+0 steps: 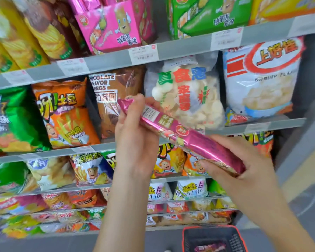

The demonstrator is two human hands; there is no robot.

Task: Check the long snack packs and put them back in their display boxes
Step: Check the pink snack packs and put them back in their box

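Observation:
I hold one long pink foil snack pack (178,132) slanted in front of the shelves, its printed label side facing me. My left hand (135,135) grips its upper left end. My right hand (244,160) is wrapped around its lower right end. On the top shelf stands a pink display box (116,28) with more pink packs sticking out of its top. A green display box (211,15) stands to its right on the same shelf.
Grey shelves (171,50) carry price tags and rows of chip bags: orange, green, brown and clear ones behind the pack. A red shopping basket (213,239) sits on the floor at the bottom, with a purple pack inside.

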